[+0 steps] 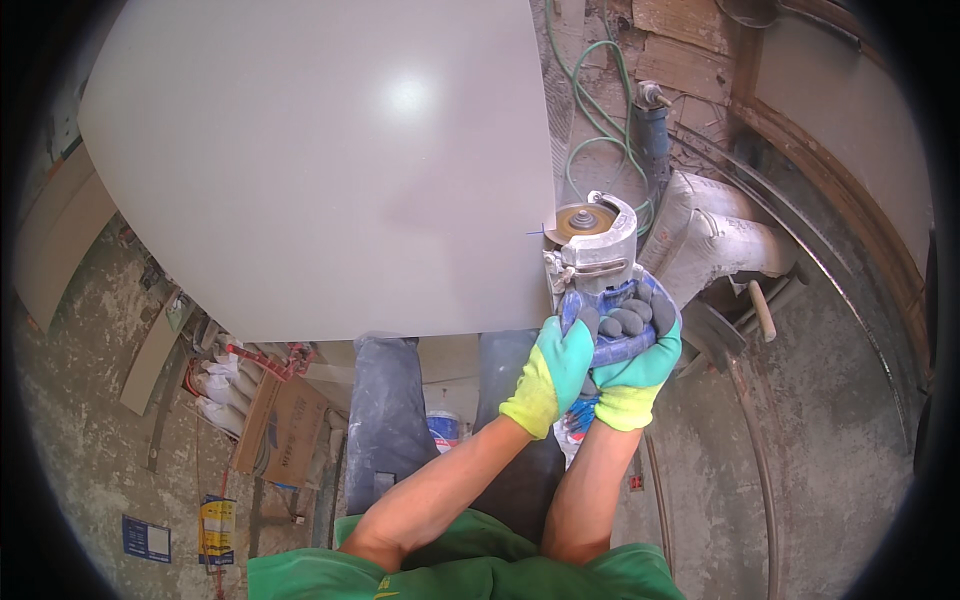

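My left hand (562,362) and my right hand (645,362), in green and yellow gloves with grey fingertips, are both closed around the blue body of a handheld disc cutter (608,252). Its round blade (582,222) faces up, partly ringed by a dusty metal guard. The blade lies at the right edge of a large, glossy pale grey slab (330,180), beside a small blue pen mark (535,232). Whether the blade touches or overlaps the slab I cannot tell. The slab's near edge is by my legs. Parts of the cutter's body are hidden under my gloves.
A green cord (590,90) loops on the floor beyond the cutter, near a blue power tool (652,135). Dusty sacks (735,235) and a wooden-handled tool (762,310) lie at right. A cardboard box (290,430) and a red tool (270,360) stand at left.
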Demonstrator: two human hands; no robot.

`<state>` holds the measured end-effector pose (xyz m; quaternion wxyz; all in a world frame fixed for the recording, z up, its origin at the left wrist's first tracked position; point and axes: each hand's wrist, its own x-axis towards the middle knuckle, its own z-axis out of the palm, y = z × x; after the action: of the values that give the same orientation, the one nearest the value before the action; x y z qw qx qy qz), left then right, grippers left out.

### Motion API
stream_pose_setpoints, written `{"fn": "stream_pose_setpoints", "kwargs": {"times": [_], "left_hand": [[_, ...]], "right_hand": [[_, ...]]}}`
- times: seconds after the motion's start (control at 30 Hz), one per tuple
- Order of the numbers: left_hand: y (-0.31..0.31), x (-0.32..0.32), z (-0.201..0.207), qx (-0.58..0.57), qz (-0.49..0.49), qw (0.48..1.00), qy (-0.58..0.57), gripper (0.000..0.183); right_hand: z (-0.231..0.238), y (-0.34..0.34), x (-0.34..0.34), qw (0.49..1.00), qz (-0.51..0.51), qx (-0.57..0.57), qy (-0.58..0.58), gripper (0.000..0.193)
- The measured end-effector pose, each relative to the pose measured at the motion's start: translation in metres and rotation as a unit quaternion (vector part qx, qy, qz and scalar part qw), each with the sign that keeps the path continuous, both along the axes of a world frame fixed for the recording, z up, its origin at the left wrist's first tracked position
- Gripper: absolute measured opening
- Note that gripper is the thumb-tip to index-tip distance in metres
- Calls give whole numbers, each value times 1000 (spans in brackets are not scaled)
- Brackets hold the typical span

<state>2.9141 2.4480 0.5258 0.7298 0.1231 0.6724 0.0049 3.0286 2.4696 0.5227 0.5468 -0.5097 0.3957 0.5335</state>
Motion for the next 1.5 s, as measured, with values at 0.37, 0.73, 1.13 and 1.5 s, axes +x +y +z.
{"fn": "stream_pose_setpoints", "kwargs": {"times": [0.37,0.73,1.13,1.5], "left_hand": [[14,3,6,-41,24,999,-1,53],[7,6,3,-52,2,999,14,57],[16,9,7,-59,-3,998,25,45],[16,9,5,-76,-26,996,31,47]], "right_hand": [[-5,-2,7,1000,-5,4,27,16],[-7,-4,11,999,-23,0,47,17],[-10,-2,12,998,-22,-19,48,16],[-12,0,12,999,-12,-20,43,16]]}}
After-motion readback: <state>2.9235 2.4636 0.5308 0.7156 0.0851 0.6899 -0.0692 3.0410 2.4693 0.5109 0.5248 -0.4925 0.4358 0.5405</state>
